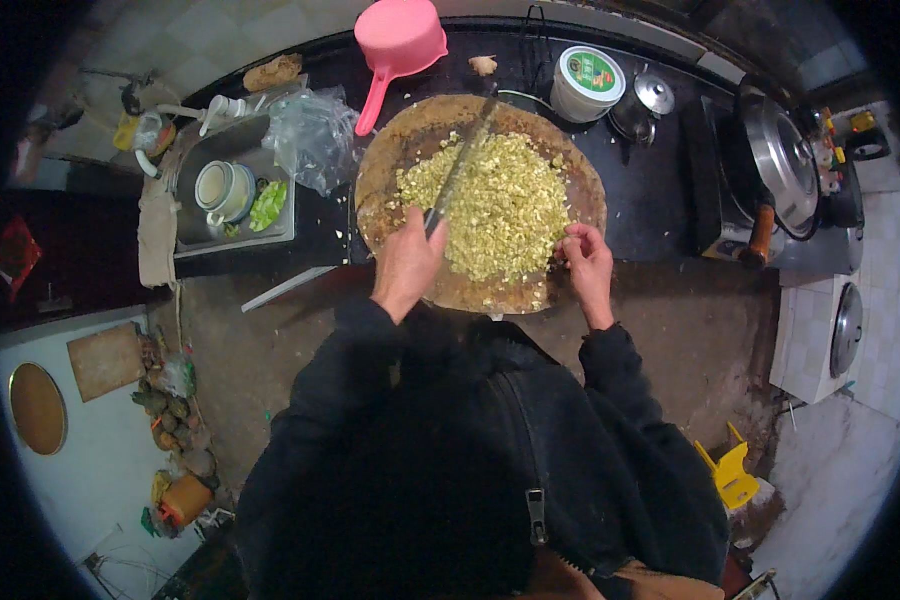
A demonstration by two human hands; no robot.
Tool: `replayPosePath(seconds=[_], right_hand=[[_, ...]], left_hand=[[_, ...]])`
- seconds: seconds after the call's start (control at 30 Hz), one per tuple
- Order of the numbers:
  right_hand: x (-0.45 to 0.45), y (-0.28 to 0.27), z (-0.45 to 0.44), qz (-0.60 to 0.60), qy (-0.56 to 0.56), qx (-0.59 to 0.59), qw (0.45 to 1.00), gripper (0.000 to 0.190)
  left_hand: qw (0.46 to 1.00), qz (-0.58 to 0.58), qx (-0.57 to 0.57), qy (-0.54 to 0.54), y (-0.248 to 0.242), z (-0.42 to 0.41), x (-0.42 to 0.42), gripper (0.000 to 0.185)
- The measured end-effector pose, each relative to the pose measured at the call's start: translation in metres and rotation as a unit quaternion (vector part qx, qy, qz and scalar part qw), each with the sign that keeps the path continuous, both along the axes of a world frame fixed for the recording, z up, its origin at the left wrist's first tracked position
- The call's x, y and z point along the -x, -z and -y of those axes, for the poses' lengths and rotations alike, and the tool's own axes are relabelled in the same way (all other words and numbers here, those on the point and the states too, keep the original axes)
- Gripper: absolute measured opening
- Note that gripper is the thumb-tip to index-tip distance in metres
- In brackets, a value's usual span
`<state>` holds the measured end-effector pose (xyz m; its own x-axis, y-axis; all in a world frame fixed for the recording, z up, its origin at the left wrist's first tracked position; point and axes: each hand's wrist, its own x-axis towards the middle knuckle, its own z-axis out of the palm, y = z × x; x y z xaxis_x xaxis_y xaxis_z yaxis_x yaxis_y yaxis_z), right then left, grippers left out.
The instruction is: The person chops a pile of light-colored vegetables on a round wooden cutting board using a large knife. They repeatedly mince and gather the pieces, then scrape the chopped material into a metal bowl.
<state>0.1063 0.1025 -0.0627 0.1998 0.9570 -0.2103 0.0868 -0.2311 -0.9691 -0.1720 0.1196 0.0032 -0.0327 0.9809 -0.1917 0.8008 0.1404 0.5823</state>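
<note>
A round wooden chopping board (390, 124) lies on the counter in front of me. Finely chopped pale green vegetable (506, 202) is spread over its middle. My left hand (412, 259) grips the dark handle of a kitchen knife (465, 161), whose blade slants up and to the right across the pile, edge-on to the view. At the right rim of the board is my right hand (591, 266), its thumb and fingertips drawn together beside the pile's edge. Whether a bit of vegetable is between those fingertips is too small to tell.
Beyond the board are a pink plastic dipper (399, 37), a piece of ginger (483, 65) and a lidded white tub (589, 84). To the left, a plastic bag (315, 139) lies beside a sink (191, 202). At right, a lidded wok (784, 169) sits with its wooden handle (759, 232) jutting forward.
</note>
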Motion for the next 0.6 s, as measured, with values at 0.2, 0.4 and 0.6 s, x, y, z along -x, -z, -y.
replayPosePath(seconds=[0.2, 0.4, 0.6], right_hand=[[-0.003, 0.004, 0.003, 0.105, 0.021, -0.004, 0.994, 0.014], [-0.005, 0.002, 0.005, 0.058, 0.023, -0.016, 0.998, 0.015], [0.002, -0.004, 0.009, -0.062, 0.011, -0.007, 0.998, 0.017]], left_hand=[[1.0, -0.012, -0.018, 0.006, 0.003, 0.008, -0.009, 0.037], [1.0, -0.002, 0.008, 0.027, -0.01, 0.016, -0.019, 0.034], [0.995, 0.001, 0.061, 0.076, -0.013, 0.02, -0.027, 0.035]])
